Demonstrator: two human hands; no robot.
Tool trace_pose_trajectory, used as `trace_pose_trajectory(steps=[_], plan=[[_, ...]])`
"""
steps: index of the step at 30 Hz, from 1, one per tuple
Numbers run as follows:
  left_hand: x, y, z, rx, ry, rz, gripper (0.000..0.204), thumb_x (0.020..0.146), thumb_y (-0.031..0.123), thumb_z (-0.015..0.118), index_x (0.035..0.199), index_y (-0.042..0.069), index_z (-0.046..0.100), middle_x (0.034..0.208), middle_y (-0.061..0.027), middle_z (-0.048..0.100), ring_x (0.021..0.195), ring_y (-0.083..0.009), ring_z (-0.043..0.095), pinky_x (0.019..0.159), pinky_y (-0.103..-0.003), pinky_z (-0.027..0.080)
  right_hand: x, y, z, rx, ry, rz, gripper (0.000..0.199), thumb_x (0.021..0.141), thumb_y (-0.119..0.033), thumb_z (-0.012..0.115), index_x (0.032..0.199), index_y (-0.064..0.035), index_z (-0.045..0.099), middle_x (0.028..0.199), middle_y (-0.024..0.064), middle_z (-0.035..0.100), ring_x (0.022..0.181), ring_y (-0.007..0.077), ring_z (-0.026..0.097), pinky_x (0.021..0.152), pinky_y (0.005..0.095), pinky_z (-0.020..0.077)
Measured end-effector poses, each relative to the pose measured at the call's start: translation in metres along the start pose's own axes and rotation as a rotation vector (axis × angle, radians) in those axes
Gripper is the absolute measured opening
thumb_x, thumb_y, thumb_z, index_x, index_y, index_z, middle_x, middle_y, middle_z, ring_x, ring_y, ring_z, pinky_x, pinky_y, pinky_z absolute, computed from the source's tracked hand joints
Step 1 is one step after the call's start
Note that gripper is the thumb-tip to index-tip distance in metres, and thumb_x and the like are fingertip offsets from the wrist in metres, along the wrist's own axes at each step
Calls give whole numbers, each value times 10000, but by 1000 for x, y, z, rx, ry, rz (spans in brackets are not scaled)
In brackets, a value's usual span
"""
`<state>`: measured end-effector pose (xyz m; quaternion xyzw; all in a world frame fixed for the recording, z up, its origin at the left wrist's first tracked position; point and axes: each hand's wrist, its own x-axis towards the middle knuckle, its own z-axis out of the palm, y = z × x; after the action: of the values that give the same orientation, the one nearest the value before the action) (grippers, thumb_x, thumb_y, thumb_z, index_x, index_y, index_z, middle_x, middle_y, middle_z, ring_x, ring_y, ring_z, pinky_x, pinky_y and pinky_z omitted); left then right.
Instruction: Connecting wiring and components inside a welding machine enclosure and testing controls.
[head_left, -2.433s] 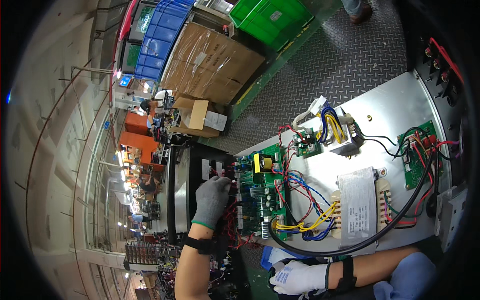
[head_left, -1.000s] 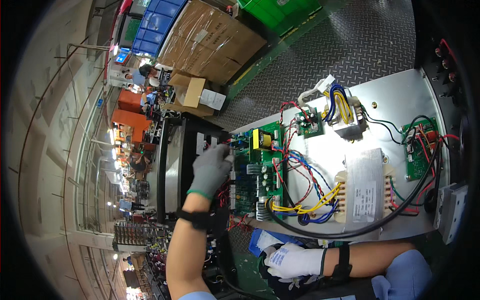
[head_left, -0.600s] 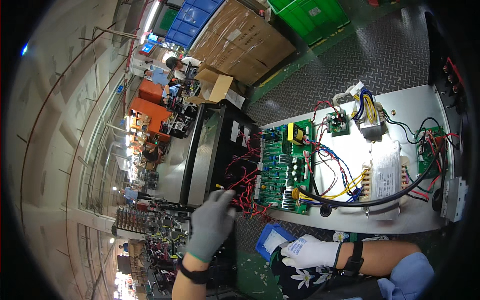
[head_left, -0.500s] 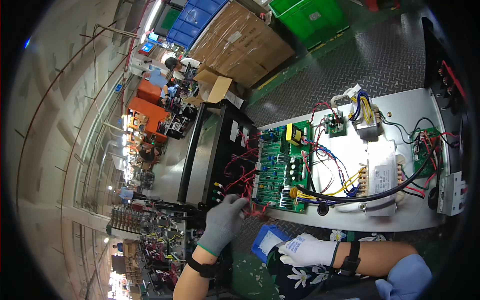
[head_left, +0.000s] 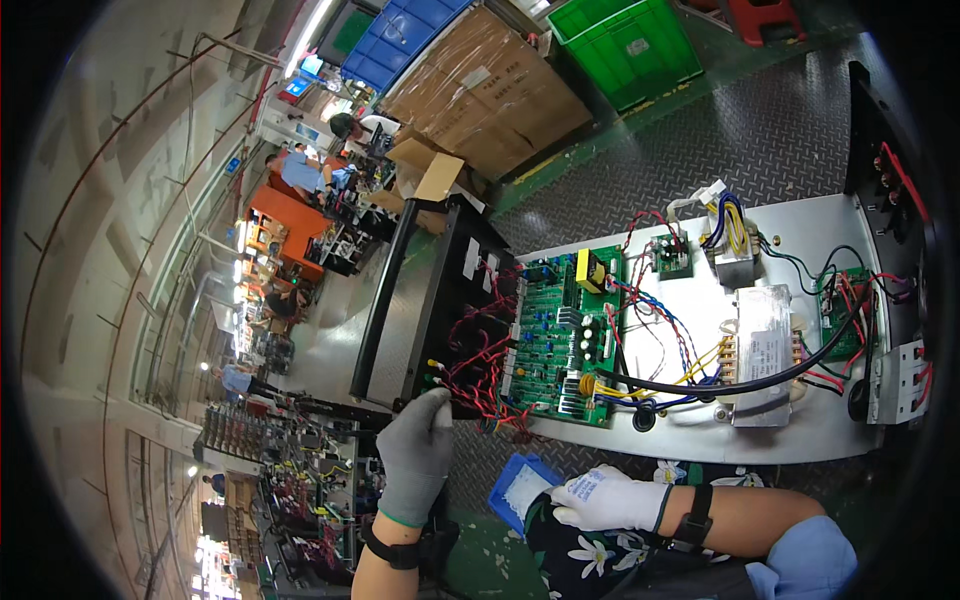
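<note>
My left hand (head_left: 415,445), in a grey glove, is at the lower edge of a black panel (head_left: 440,310). Its fingers are pinched together beside the small coloured indicator caps and red wires (head_left: 480,380); whatever they hold is hidden. My right hand (head_left: 610,498), in a white glove, lies curled over dark floral cloth (head_left: 590,550) next to a blue tray (head_left: 522,488) with pale contents. Its fingertips are near the tray rim, and I cannot make out what is in them. Beyond my hands, a green circuit board (head_left: 565,340) sits on a metal base plate (head_left: 680,440).
A transformer (head_left: 762,350), a smaller coil unit (head_left: 735,255) and a breaker (head_left: 905,380) are wired on the plate. A thick black cable (head_left: 700,393) arches across it. Behind stand a large carton (head_left: 490,90) and a green crate (head_left: 630,50). People work at benches far left.
My left hand has moved left and slightly down, away from the red wire bundle toward the panel's lower edge. My right hand stays beside the blue tray. The view has shifted slightly.
</note>
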<state>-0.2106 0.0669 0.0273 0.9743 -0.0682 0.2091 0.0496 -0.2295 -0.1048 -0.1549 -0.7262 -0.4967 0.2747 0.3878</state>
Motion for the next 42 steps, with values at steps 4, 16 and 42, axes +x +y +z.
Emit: trace_pose_trajectory(steps=[4, 16, 42], plan=[[-32, -8, 23, 116, -315, -136, 216, 832, 148, 654, 1030, 63, 646, 1006, -155, 656, 844, -332, 663, 710, -354, 524, -4, -1, -3, 18, 51, -8, 345, 928, -357, 434, 986, -53, 585, 888, 144, 668, 821, 341, 662, 709, 465, 520], [-61, -50, 58, 98, -382, -144, 273, 844, 191, 594, 1103, 104, 605, 1039, -134, 645, 877, -350, 643, 719, -431, 508, 1, 1, -4, -31, -35, 61, 469, 932, -373, 428, 1314, -109, 495, 1037, 170, 669, 901, 338, 660, 754, 447, 519], [-54, -29, 85, 492, -436, 498, 362, 777, 147, 572, 1140, 150, 581, 1259, -91, 541, 909, -241, 613, 669, -371, 504, 2, -4, 0, -21, 21, 36, 370, 931, -354, 428, 999, -47, 623, 912, 149, 676, 848, 331, 666, 736, 467, 520]])
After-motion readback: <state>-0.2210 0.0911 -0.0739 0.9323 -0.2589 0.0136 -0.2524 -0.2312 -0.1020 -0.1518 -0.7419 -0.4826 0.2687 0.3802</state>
